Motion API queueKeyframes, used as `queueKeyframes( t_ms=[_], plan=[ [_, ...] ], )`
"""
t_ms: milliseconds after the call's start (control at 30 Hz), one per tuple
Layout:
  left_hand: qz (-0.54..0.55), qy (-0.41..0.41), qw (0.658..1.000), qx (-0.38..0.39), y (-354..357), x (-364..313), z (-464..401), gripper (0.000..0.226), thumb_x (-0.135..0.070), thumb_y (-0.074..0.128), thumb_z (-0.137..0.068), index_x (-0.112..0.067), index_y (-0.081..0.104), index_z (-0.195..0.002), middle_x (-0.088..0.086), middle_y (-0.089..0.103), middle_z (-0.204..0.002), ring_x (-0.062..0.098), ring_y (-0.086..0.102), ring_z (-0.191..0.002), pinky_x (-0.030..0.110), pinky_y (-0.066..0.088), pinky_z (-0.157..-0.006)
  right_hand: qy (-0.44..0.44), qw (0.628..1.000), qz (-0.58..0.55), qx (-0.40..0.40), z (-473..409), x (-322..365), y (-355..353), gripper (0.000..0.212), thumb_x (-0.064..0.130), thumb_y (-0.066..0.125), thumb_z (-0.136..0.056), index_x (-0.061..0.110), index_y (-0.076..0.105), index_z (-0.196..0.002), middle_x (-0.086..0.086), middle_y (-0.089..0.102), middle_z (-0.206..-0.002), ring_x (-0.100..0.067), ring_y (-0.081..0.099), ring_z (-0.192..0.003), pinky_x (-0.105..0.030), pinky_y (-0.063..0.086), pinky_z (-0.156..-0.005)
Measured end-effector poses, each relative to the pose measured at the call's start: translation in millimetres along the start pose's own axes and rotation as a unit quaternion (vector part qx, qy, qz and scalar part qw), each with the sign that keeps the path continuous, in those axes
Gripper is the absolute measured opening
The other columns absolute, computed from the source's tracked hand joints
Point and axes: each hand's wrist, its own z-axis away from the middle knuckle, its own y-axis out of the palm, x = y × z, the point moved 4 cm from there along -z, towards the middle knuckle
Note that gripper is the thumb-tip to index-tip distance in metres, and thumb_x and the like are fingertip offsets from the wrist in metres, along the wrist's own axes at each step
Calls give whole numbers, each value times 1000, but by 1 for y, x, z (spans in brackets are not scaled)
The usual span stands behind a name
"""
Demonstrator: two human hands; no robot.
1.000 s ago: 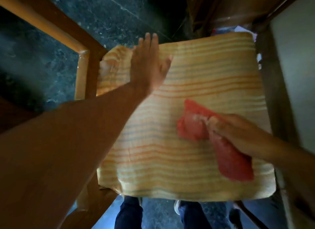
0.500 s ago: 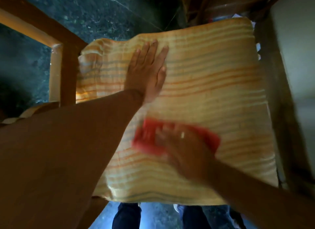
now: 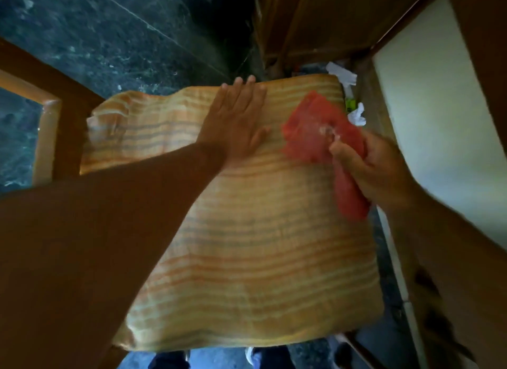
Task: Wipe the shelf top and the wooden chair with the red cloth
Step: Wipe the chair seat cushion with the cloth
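The striped cushion (image 3: 260, 231) filled the wooden chair (image 3: 63, 116) beneath both our hands. Our left hand (image 3: 236, 121) lay flat and unclenched on its far edge. Just right of it, our right hand (image 3: 367, 171) clutched the red cloth (image 3: 312, 132) against the cushion.

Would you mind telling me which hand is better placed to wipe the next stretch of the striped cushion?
The right hand: it already grips the red cloth on the striped cushion. The left hand lies flat on the cushion, empty.
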Motion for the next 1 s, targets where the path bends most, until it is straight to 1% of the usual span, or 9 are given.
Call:
queueKeyframes(
  t_ms=[133,233,300,367,467,567,733,900,1000],
  plan=[
    [25,-13,1000,-2,23,3,-3,64,-44,21,-101,-14,14,-157,15,12,-164,31,10,-152,43,5,-122,-38,979,198,29,-89,-28,19,40,37,45,-103,14,52,-135,-14,64,-122,-28,60,-110,-28,43,-89],
    [39,4,999,-26,26,9,-7,63,-41,22,-99,-14,18,-156,15,18,-163,30,15,-151,42,8,-122,-29,972,233,11,-106,-39,45,48,33,42,-104,13,42,-147,-15,49,-147,-32,46,-133,-35,32,-109],
    [52,7,998,-16,28,11,-9,63,-41,23,-99,-16,17,-156,14,17,-164,29,15,-151,42,8,-122,-45,971,232,-19,-53,-41,64,51,35,38,-102,7,45,-145,-19,50,-146,-33,45,-134,-39,30,-112],
    [56,12,998,-2,30,13,-9,63,-41,23,-99,-17,16,-157,13,16,-164,29,14,-151,44,8,-122,-111,973,196,54,49,-33,92,50,36,33,-102,7,52,-138,-18,56,-139,-30,47,-129,-41,31,-111],
    [52,14,999,2,26,11,-8,63,-41,21,-99,-17,16,-156,15,17,-164,31,15,-151,45,9,-122,-139,964,120,193,167,-34,109,38,33,46,-97,19,58,-130,4,57,-139,-10,46,-130,-24,21,-118],
    [39,10,999,19,18,7,-10,64,-40,21,-98,-16,14,-157,16,14,-164,31,14,-151,45,8,-123,-93,968,75,221,182,-36,97,32,36,54,-93,29,59,-124,14,66,-124,2,52,-121,-13,22,-114],
    [33,-37,998,46,8,-4,-9,67,-47,22,-98,-16,14,-157,15,12,-164,33,10,-151,49,8,-122,-19,983,105,147,134,-29,41,58,89,16,-78,50,55,-96,7,71,-83,-7,68,-76,-37,58,-77],
    [6,9,999,34,13,-41,-40,67,-50,25,-100,-20,7,-157,16,7,-165,37,5,-151,53,2,-122,32,988,98,-112,-3,-30,-21,34,41,42,-102,20,58,-124,9,66,-94,-6,64,-80,-28,53,-75],
    [16,-9,999,35,25,-36,-51,64,-48,17,-100,-21,7,-157,13,8,-165,35,6,-151,51,2,-121,26,988,139,-59,-88,-40,3,41,33,40,-105,16,47,-142,-12,59,-134,-30,56,-121,-32,41,-96]
  ],
)
